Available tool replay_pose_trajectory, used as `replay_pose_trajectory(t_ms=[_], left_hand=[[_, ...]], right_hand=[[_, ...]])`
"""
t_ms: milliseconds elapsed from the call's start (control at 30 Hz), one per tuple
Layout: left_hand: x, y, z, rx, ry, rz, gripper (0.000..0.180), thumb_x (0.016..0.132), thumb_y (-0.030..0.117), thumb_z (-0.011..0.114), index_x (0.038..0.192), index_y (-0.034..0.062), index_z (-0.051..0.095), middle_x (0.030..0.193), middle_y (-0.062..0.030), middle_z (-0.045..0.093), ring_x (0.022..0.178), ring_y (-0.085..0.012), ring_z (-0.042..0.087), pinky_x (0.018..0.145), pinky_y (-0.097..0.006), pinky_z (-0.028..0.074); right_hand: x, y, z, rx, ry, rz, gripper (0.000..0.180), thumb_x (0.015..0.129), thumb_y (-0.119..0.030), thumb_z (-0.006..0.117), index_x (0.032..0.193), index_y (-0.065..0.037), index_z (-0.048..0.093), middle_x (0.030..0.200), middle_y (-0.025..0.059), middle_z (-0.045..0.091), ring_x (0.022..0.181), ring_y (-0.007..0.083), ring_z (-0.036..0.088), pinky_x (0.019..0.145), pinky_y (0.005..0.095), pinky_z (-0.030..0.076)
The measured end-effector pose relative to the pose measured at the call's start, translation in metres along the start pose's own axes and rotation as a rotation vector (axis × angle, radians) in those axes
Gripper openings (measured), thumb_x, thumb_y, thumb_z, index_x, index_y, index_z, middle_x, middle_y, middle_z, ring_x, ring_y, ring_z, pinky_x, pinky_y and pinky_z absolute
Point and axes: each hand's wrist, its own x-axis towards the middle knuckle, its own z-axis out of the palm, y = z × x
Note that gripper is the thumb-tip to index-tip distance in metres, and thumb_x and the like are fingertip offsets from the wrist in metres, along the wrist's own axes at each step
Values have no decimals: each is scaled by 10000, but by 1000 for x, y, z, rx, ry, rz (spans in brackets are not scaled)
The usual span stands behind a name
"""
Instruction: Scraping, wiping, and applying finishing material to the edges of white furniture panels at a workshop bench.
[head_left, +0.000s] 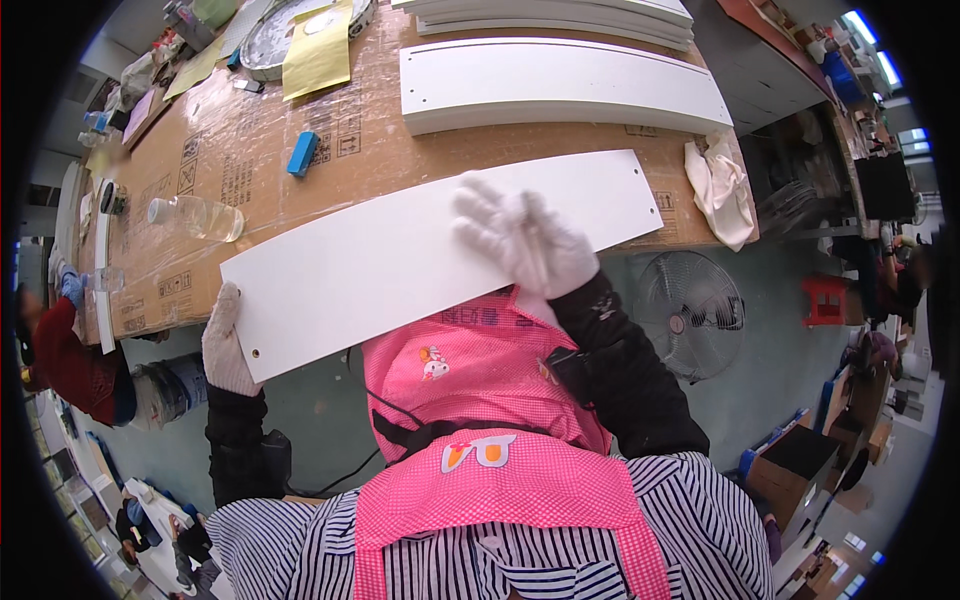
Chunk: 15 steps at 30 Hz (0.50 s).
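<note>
Gloved left hand (228,345) gripping white panel (400,260) end, overhanging table (250,160).

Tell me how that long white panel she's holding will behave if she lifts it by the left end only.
The white panel looks stiff: it overhangs the table edge without drooping. Long and thin, it would likely swing or tip if only the left hand gripped it. The smooth face may slide under the gloved right hand.

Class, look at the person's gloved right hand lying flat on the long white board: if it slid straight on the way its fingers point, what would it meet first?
The right hand points up and left across the long white board. Past the board's far edge, the first thing is probably the cardboard-covered tabletop, then perhaps the small blue block; depth is unclear.
</note>
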Motion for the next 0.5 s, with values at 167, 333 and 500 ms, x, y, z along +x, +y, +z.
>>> replay_pose_trajectory(t_ms=[167, 333, 500], left_hand=[[22, -6, -37, 92, 11, -63, 433, 1067, 230, 577, 1409, -22, 493, 1326, -177, 638, 1162, -288, 681, 989, -453, 593], [24, -24, -59, 124, -14, -122, 445, 1049, 226, 611, 1402, -22, 503, 1317, -157, 648, 1154, -273, 684, 977, -434, 596], [12, -27, -63, 138, 62, -114, 465, 1054, 248, 608, 1419, -15, 490, 1335, -154, 642, 1175, -288, 672, 991, -444, 584]], right_hand=[[-83, -183, -64, -209, 830, -773, 401, 1117, -300, 436, 1280, 59, 512, 1545, 282, 405, 1466, 392, 396, 1217, 538, 380], [-32, -134, -19, -297, 688, -745, 366, 1132, -282, 397, 1252, 39, 525, 1375, 218, 575, 1319, 327, 561, 1176, 501, 450], [37, 31, 16, -73, 274, -47, 317, 1101, -276, 496, 1088, 19, 614, 1440, 219, 511, 1339, 336, 527, 1122, 526, 455]])
